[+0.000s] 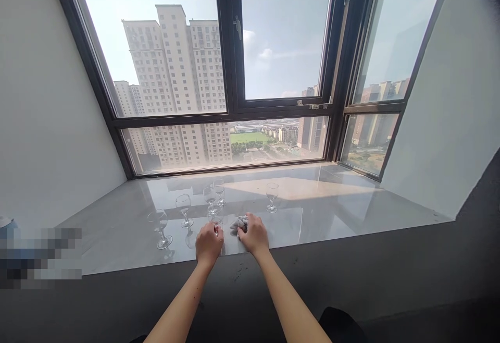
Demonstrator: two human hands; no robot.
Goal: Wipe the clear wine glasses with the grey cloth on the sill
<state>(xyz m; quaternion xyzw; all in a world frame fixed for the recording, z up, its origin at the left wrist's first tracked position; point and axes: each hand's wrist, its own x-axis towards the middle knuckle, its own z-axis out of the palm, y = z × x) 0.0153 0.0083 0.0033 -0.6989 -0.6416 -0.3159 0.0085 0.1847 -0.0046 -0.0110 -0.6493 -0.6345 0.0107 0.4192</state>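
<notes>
My left hand [208, 243] is closed around the lower part of a clear stemmed glass [215, 217] standing near the front of the grey stone windowsill [332, 207]. Just to its right, my right hand [254, 233] rests on a crumpled grey cloth [239, 223] and grips it. Several other clear stemmed glasses stand upright on the sill: one at the far left [160, 228], one behind it [184, 209], two close together further back [214, 195], and one apart to the right [272, 196].
A large dark-framed window [234, 108] rises behind the sill, with a handle [238, 26] on its middle frame. White walls close in both sides. A dark ledge [371, 270] runs below the sill's front edge. A blurred patch sits at the lower left.
</notes>
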